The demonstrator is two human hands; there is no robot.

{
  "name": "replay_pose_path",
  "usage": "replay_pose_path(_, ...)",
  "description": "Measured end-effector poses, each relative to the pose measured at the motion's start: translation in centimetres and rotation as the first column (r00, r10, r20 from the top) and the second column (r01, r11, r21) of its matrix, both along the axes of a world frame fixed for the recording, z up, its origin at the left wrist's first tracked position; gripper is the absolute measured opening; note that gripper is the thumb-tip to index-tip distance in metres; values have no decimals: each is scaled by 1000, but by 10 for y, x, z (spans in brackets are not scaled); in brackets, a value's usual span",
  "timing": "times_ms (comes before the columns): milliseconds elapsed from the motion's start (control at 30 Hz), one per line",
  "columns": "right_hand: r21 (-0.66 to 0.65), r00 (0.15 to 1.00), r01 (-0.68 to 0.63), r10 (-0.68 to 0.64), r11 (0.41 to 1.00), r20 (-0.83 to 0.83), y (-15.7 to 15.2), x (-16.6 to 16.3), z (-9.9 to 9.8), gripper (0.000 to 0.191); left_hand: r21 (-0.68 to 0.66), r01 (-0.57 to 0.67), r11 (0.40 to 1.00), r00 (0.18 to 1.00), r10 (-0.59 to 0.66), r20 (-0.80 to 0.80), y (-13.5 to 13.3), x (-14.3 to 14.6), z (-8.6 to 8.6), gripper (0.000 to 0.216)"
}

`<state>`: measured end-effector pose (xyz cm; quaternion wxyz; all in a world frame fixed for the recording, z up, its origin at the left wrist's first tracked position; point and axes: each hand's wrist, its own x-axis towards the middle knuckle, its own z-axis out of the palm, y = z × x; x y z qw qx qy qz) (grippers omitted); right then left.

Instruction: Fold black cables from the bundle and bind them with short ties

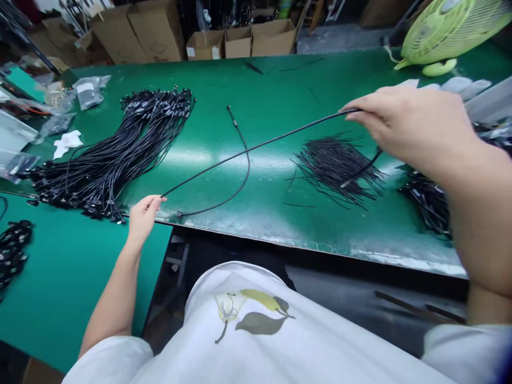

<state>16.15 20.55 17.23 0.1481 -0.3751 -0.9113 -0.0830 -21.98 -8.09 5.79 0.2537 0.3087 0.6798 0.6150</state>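
A thin black cable [256, 145] is stretched taut over the green table [272, 90]. My left hand [142, 216] pinches its near end at the table's front edge. My right hand [404, 125] is raised over the table's right side and is closed on the cable's far end, with a short black piece [360, 169] hanging below it. A second loose black cable [244, 160] curves on the table beneath the taut one. A fan of thin black ties [332, 165] lies under my right hand.
A big bundle of black cables [120, 149] lies at the left, and another pile [428, 200] sits by my right forearm. Plastic bags [88, 92] and a white scrap [68, 143] are at the far left. A green fan [448, 29] stands back right, cardboard boxes [240, 40] behind.
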Motion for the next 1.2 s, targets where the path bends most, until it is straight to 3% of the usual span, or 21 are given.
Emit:
replay_pose_path(33,-3,999,-28,28,1000,19,8,9,-1,55,-38,-17,999,999,16,-32,-4,-8,1,8)
replay_pose_path(100,-10,997,-65,65,998,39,13,17,-13,55,-57,41,998,994,-35,100,-9,-13,7,16)
replay_pose_path(167,15,997,-40,39,999,69,0,12,-33,46,-28,144,989,945,-129,300,-7,0,13,23)
replay_pose_path(233,-21,984,-81,83,996,156,-30,-2,-53,34,-24,233,972,896,-205,394,2,26,18,21)
replay_pose_path(267,-89,961,-164,179,982,210,-49,-11,-60,29,-27,275,961,887,-243,392,8,43,18,21)
replay_pose_path(333,-273,860,-383,449,882,242,-86,-31,-65,20,-13,381,925,874,-355,332,21,79,16,27)
replay_pose_path(400,-336,795,-483,566,809,219,-113,-49,-59,19,-34,502,864,856,-490,165,30,111,12,28)
replay_pose_path(467,-304,821,-456,527,837,220,-121,-63,-48,23,-106,585,804,810,-585,36,35,132,10,27)
replay_pose_path(533,-278,865,-395,456,876,208,-112,-68,-41,29,-187,618,764,781,-624,28,35,139,10,27)
replay_pose_path(600,-285,893,-368,422,885,155,-93,-67,-42,32,-197,661,724,750,-646,141,33,136,11,28)
replay_pose_path(667,-321,903,-389,427,864,56,-72,-61,-49,32,-71,701,710,685,-641,345,29,125,14,30)
replay_pose_path(733,-370,893,-436,444,820,-68,-53,-53,-59,32,144,637,757,602,-606,520,23,110,20,31)
replay_pose_path(800,-394,887,-460,425,795,-179,-39,-45,-69,33,304,455,837,575,-538,616,17,94,29,27)
replay_pose_path(900,-371,893,-446,373,815,-253,-31,-32,-82,34,419,143,897,618,-411,670,11,74,43,23)
replay_pose_path(967,-315,897,-436,377,843,-233,-36,-26,-86,35,428,27,904,643,-343,685,11,66,48,27)
replay_pose_path(1100,-169,899,-437,426,883,-100,-58,-22,-82,36,278,87,957,625,-270,733,21,65,43,32)
replay_pose_path(1200,-129,885,-465,462,876,-60,-67,-24,-76,36,271,87,959,577,-270,771,27,66,35,29)
